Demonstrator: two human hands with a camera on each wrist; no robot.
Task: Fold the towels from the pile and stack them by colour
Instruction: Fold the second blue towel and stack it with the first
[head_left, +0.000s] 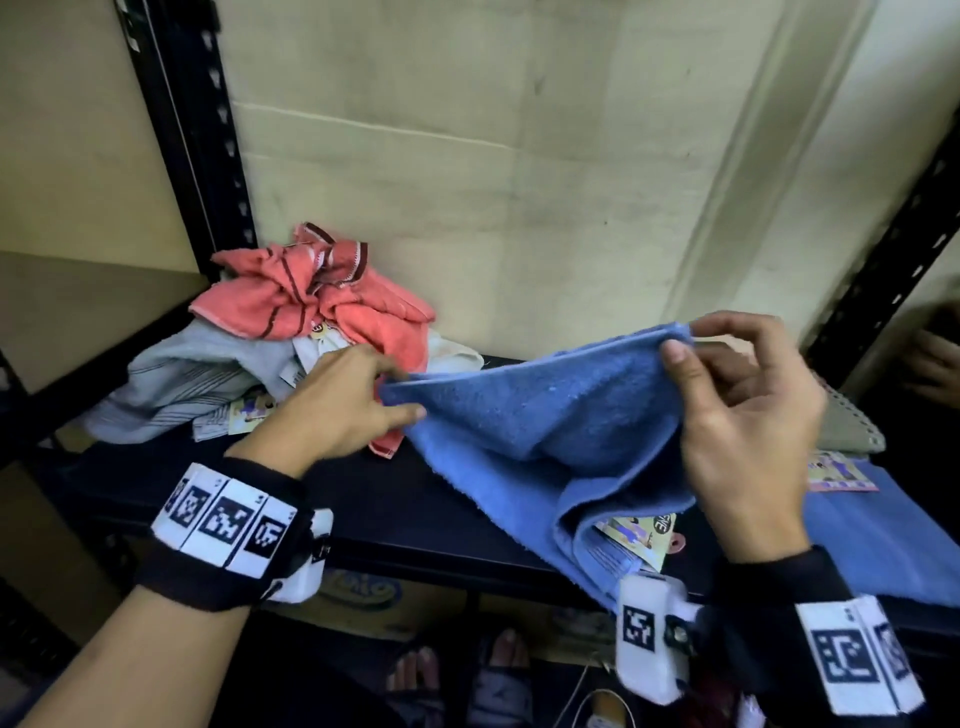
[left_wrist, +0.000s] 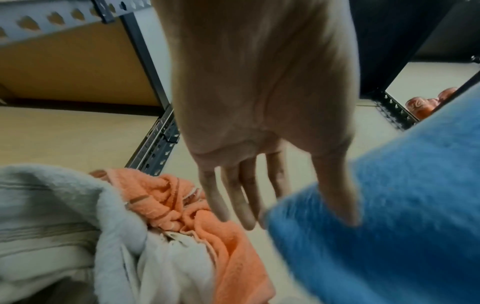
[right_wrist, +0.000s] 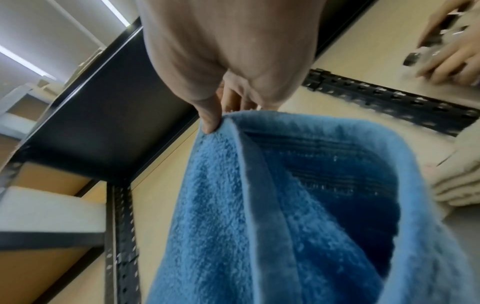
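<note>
Head view: both hands (head_left: 748, 415) raised, pinching blue towel (head_left: 545, 421) corners.

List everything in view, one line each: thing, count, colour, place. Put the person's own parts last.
blue towel: 1, blue, held up over the shelf between both hands
coral towel: 1, coral with dark stripes, top of the pile at back left
grey towel: 1, grey striped, bottom left of the pile
white towel: 1, white, in the pile behind the blue towel
folded blue towel: 1, blue, right end of the shelf
folded beige towel: 1, beige, behind the folded blue towel
shelf: 1, black, under it all
left hand: 1, pinches the blue towel's left corner
right hand: 1, pinches its right corner
</note>
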